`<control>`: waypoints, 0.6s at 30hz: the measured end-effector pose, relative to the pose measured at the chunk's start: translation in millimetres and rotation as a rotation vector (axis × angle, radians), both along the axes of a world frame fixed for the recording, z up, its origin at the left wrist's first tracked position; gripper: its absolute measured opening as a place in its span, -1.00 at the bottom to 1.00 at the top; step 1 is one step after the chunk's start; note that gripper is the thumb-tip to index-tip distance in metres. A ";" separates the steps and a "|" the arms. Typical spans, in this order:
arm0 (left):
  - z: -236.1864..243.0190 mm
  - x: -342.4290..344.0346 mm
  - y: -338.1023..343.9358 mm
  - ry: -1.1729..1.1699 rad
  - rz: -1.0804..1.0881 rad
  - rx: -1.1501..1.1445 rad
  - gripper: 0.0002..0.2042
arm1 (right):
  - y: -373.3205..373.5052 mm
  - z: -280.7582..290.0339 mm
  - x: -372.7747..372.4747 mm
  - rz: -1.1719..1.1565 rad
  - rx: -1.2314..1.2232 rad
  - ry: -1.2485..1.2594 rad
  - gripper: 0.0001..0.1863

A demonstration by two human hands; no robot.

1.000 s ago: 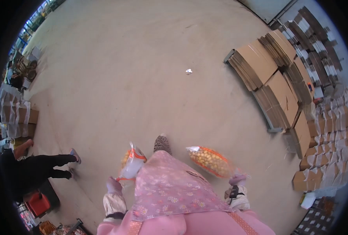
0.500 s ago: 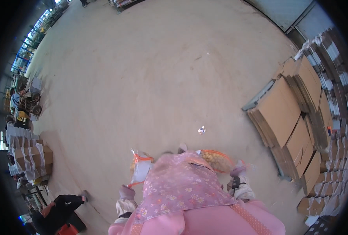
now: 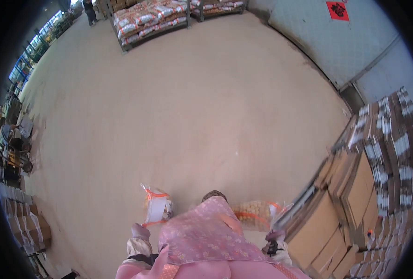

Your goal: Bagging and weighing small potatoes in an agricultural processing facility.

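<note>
My left hand [image 3: 141, 231], in a pale glove, is closed on the lower edge of a clear plastic bag [image 3: 157, 207] with orange bands and a white panel. That bag hangs at my left side, ahead of the hand. My right hand [image 3: 276, 235], gloved too with a dark band at the wrist, is closed at the end of a second clear bag [image 3: 253, 214] full of small tan, rounded pieces. Orange stripes run across it. The fingers are small and partly blurred. Between the bags, my flowered pink apron [image 3: 206, 232] hides part of the right one.
Stacks of flattened cardboard [image 3: 322, 218] stand close on my right, with bundled cartons [image 3: 387, 149] behind. Ahead, a metal rack [image 3: 155, 35] holds filled bags. A person [image 3: 90, 11] stands far left. Wrapped boxes [image 3: 27, 223] line the left side; a pale wall [image 3: 308, 28] bounds the right.
The bag racks and the far person have come further into view ahead. The cardboard stacks are now nearer my right side. Both bags stay in my hands.
</note>
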State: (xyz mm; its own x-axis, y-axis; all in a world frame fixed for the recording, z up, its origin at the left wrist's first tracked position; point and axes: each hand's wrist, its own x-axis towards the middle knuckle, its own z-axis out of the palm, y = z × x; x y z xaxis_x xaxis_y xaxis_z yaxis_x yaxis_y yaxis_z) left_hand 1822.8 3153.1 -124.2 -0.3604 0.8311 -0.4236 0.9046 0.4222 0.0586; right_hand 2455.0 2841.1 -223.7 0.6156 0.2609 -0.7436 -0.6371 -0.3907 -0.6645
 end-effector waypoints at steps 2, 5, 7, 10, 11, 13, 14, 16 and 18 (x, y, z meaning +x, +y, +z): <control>0.9 44.5 99.1 0.051 -0.006 0.054 -0.87 | 88.5 -21.3 54.1 -0.342 0.031 0.122 -0.73; 8.8 137.2 250.9 -0.096 0.106 0.169 -0.86 | 193.1 -40.6 171.6 0.092 -0.163 -0.259 -0.72; 5.0 201.6 360.8 -0.121 0.132 0.151 -0.87 | 302.4 -53.8 234.8 0.858 -0.325 -0.737 -0.73; 13.1 257.3 470.5 0.040 0.046 0.194 -0.92 | 460.6 -24.1 283.1 0.622 -0.039 0.309 -0.88; 13.7 277.2 522.9 0.018 0.043 0.195 -0.92 | 510.0 -3.4 321.5 1.116 -0.506 0.438 -0.87; 17.6 324.5 630.7 -0.031 0.027 0.201 -0.93 | 595.1 22.6 378.5 1.294 -0.111 0.733 -0.77; -1.3 360.6 690.5 -0.108 0.074 0.133 -0.94 | 576.3 -14.2 442.5 1.391 -0.128 0.534 -0.83; -32.9 394.2 796.3 0.001 -0.012 0.110 -0.94 | 653.7 -36.8 457.5 0.546 -0.348 0.321 -0.87; -30.4 455.2 905.9 0.174 -0.211 -0.087 -0.90 | 770.5 -15.7 484.6 0.207 -0.305 0.238 -0.88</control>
State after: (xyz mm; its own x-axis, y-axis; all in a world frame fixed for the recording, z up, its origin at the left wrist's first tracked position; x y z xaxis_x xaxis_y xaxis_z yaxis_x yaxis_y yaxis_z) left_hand 2278.0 4059.1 -154.7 -0.2566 0.8585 -0.4440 0.9664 0.2199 -0.1332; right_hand 2939.5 3611.6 -239.4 0.3753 0.1072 -0.9207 -0.6464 -0.6817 -0.3428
